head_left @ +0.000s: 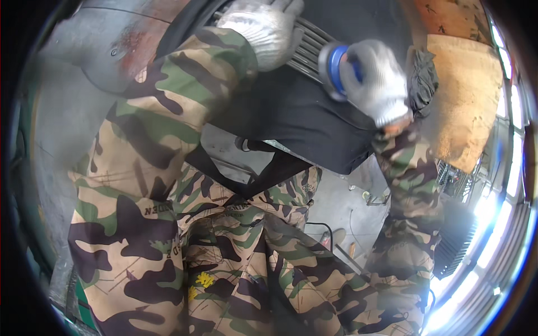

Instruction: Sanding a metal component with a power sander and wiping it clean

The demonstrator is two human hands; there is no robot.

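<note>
A row of slim dark metal rods (pixel 307 55) lies side by side across a black cloth (pixel 291 112) on my lap area. My left hand (pixel 260 35), in a whitish knit glove, grips the rods near their upper left end; its fingertips reach the top edge of the picture. Close to the rods' lower right end, my right hand (pixel 376 81), gloved the same way, is closed around a roll of tape (pixel 336 70) with a blue ring. The roll's edge touches or overlaps the rods; the glove hides its far side.
Grey metal surface (pixel 73 112) with a reddish stain spreads at the left. At the right stand brown wooden boards (pixel 465 95) and a crumpled dark cloth (pixel 423 81). Below, between my sleeves, a grey floor (pixel 358 196) shows with a thin black cable (pixel 325 225).
</note>
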